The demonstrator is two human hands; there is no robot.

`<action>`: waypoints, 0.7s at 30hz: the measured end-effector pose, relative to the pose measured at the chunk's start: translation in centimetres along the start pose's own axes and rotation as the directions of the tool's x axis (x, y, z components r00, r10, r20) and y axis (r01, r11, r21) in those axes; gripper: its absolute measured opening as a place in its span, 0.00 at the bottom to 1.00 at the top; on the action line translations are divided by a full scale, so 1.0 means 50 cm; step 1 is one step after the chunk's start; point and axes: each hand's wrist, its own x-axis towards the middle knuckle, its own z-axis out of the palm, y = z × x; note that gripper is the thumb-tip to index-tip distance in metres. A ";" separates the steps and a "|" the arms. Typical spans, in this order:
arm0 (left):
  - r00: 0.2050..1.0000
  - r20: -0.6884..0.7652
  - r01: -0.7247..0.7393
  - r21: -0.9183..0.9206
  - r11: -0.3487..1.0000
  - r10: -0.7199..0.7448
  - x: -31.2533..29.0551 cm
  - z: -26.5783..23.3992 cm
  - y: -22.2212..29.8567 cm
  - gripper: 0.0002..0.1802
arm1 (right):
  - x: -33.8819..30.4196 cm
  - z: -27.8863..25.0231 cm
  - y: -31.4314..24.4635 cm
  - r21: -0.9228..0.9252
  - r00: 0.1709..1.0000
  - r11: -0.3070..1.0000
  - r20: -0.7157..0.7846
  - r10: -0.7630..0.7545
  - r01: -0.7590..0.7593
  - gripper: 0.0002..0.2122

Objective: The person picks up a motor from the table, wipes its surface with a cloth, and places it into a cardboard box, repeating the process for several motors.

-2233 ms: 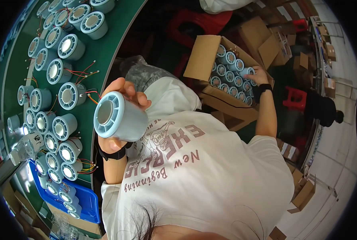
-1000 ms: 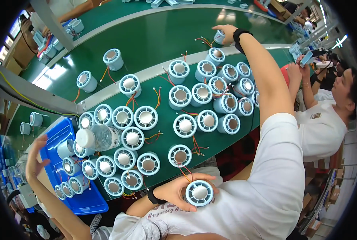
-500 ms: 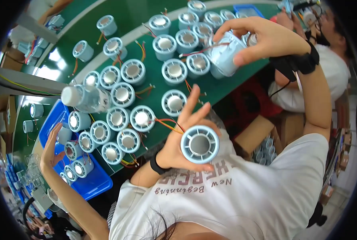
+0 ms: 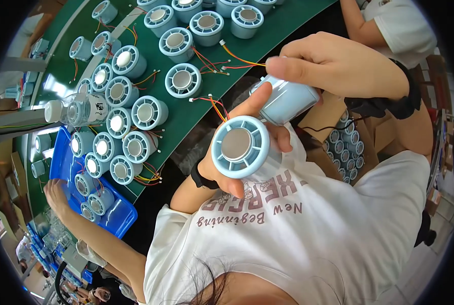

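1. Left hand [image 4: 214, 175]: its fingers are curled around a light blue cylindrical unit [image 4: 238, 145], held above the person's lap. The ribbed ring and silver disc of this unit face the camera. Lead wires [image 4: 218, 108] run from behind it toward the worktop [image 4: 178, 117].
2. Right hand [image 4: 333, 63]: its fingers are closed from above on a second blue unit [image 4: 290, 101], which is tilted with its glossy side showing. Whether the two units touch cannot be told.
3. Surroundings: similar units stand on the worktop, beside a clear bottle [image 4: 84, 109]. More lie in the blue tray [image 4: 122, 208] at lower left, near another person's hand [image 4: 59, 195], and in the carton [image 4: 344, 147] at right.
4. Step in hand (judged): handling of two units together, one per hand, off the worktop; possibly a check or transfer.
5. Next move (judged): it calls for a firm grip on each body, a gap between the two units, and lead wires kept from snagging. Confirm free space at the chosen resting place before releasing either unit.
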 end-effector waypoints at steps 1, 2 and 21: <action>1.000 0.007 -0.021 -0.046 0.999 0.021 -0.001 -0.002 -0.001 0.75 | -0.001 -0.004 -0.002 0.003 1.000 1.000 0.007 -0.006 0.006 0.23; 0.999 0.013 -0.042 -0.091 0.995 0.043 -0.003 -0.004 -0.002 0.75 | -0.002 -0.013 -0.005 0.015 0.997 0.998 0.021 0.068 -0.069 0.23; 0.980 0.149 0.199 -0.681 0.705 -0.133 0.006 0.008 -0.019 0.70 | -0.035 0.017 0.121 0.173 0.750 0.733 -0.067 -0.657 0.658 0.41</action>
